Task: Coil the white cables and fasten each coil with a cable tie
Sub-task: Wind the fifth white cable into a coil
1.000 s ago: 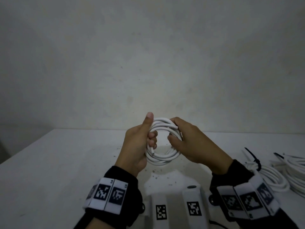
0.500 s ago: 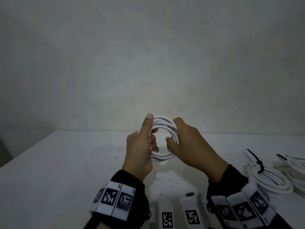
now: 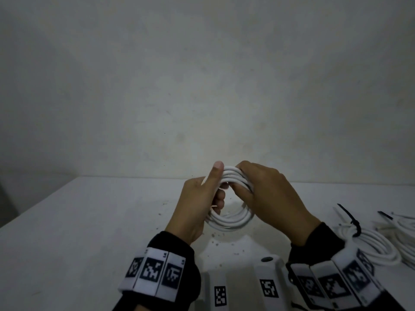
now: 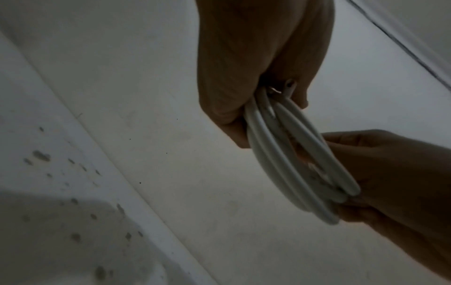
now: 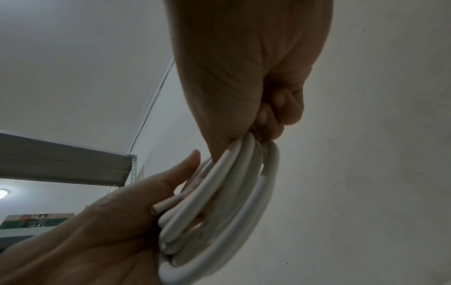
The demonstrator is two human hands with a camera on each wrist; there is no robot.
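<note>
Coil: we hold the white cable coil [image 3: 231, 218] upright in the air above the white table [image 3: 89, 221], between both hands.
Left hand: our left hand [image 3: 197, 207] grasps the coil's left side, thumb straight up along the strands, other fingers curled through the loop.
Right hand: our right hand [image 3: 269, 196] is clenched round the upper right of the coil, pinching the strands together.
Loose end: a cut cable end [image 5: 158, 209] pokes out by the left palm.
Doing it well: we judge the loops should be kept flat and even and that end tucked in before any tie goes on.
Already tied: one coil with a black cable tie [image 3: 354, 225] lies at the right.
Change: since half a second ago the hands have closed in slightly, and the right now covers more of the coil's top.
</note>
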